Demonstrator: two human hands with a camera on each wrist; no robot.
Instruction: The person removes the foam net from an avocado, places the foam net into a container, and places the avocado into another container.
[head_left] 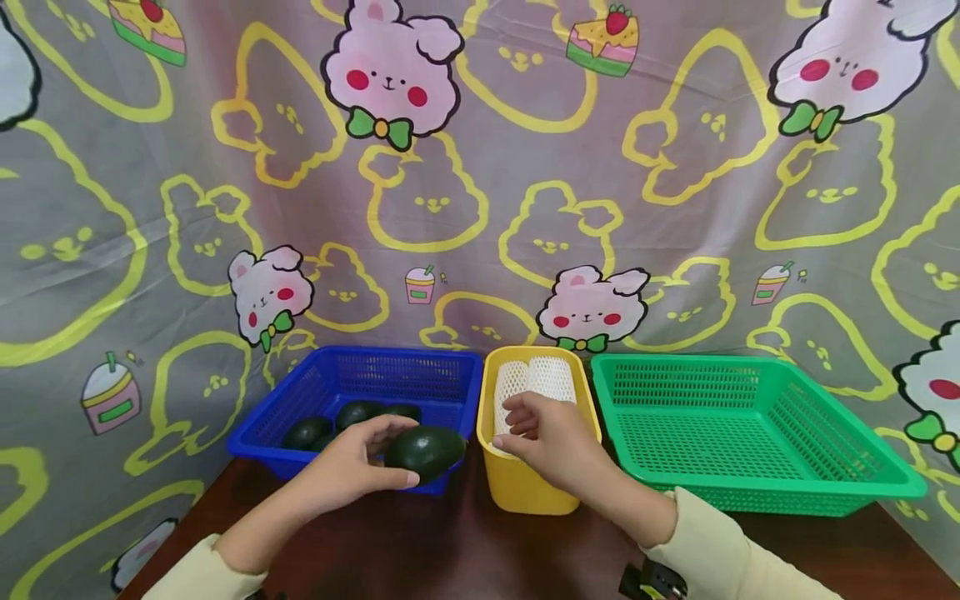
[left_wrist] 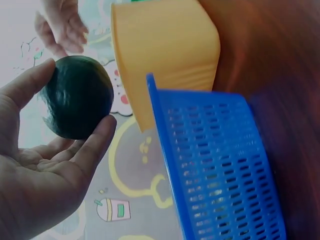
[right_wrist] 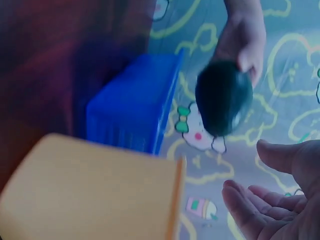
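Observation:
My left hand [head_left: 352,462] holds a dark green, glossy avocado [head_left: 426,454] between thumb and fingers, in front of the blue basket's right side. The left wrist view shows the same avocado [left_wrist: 77,97] with the thumb on one side and fingers on the other. My right hand [head_left: 558,442] is over the front of the yellow bin [head_left: 528,487], its fingers loosely bent. Nothing lies between that hand's [right_wrist: 280,195] thumb and fingers in the right wrist view. White foam net sleeves [head_left: 551,377] stand inside the yellow bin, partly hidden by the right hand.
The blue basket [head_left: 405,360] at the left contains several more avocados [head_left: 306,433]. To the right of the yellow bin is a green basket [head_left: 697,446] with a slotted floor. All stand on a dark brown table [head_left: 450,554] before a patterned cloth [head_left: 480,167].

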